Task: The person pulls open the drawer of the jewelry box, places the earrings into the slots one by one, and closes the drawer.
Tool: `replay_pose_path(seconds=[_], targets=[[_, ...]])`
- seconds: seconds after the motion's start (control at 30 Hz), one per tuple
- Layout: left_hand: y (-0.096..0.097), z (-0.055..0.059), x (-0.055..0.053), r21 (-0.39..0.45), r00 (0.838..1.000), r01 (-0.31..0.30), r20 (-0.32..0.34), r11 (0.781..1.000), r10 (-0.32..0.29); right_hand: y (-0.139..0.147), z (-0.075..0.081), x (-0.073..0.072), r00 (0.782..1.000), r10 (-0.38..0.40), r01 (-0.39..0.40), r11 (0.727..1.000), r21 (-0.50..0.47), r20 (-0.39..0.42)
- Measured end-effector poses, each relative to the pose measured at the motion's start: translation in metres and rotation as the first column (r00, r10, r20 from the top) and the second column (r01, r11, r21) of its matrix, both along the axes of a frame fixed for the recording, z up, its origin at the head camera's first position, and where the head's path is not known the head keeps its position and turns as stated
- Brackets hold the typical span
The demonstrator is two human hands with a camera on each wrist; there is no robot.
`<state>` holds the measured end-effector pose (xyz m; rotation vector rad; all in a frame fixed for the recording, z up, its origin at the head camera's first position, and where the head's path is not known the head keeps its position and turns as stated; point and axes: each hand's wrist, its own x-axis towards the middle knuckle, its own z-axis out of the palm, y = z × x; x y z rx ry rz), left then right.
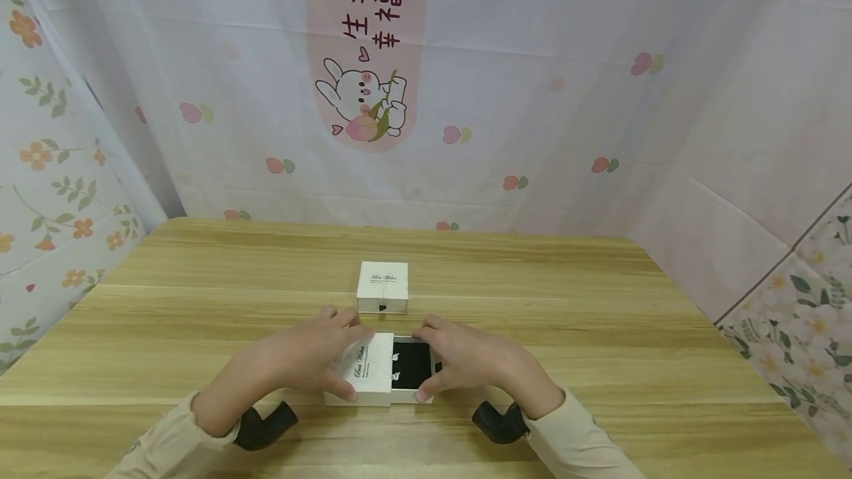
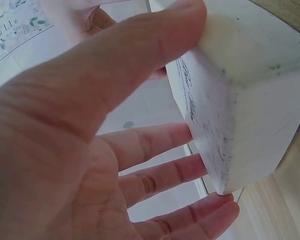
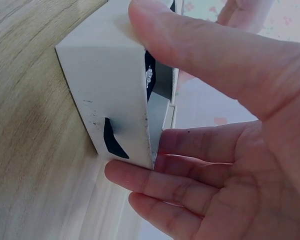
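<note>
A white jewelry box lies on the table, its printed sleeve [image 1: 374,364] at left and its drawer [image 1: 411,395] pulled partway out to the right. Inside the drawer, a pair of small silvery earrings [image 1: 396,375] shows on a black pad [image 1: 414,367]. My left hand [image 1: 309,357] grips the sleeve, thumb on the near side and fingers at the far side. With thumb and fingers on opposite sides, my right hand [image 1: 466,357] holds the drawer's outer end. A black pull tab [image 3: 113,140] pokes from the drawer's end face in the right wrist view.
Behind the hands stands a second white box [image 1: 382,287], closed, with a small black tab facing me. The wooden table [image 1: 566,294] reaches back to a printed curtain [image 1: 519,94]. A black device [image 1: 265,426] sits at the left wrist, another [image 1: 499,422] at the right.
</note>
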<state>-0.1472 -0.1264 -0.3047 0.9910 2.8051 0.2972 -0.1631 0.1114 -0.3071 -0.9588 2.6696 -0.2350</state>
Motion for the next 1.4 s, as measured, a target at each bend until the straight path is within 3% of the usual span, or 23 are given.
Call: replay_pose_path(seconds=[0.23, 0.7, 1.4], targets=[[0.0003, 0.0007, 0.0004, -0.004, 1.0, -0.013, 0.008, 1.0, 0.013, -0.0006, 0.0001, -0.0003, 1.0, 0.004, -0.004, 1.0, -0.002, 0.003], [-0.0018, -0.0011, -0.0003, 0.014, 0.999, 0.032, -0.027, 0.999, -0.031, -0.0046, -0.0045, 0.0002, 1.0, 0.01, -0.011, 0.999, -0.033, -0.021], [-0.0016, -0.0017, -0.0017, 0.029, 1.0, -0.016, 0.02, 0.999, 0.015, -0.005, -0.0054, 0.0004, 1.0, 0.011, -0.012, 0.997, -0.075, -0.004]])
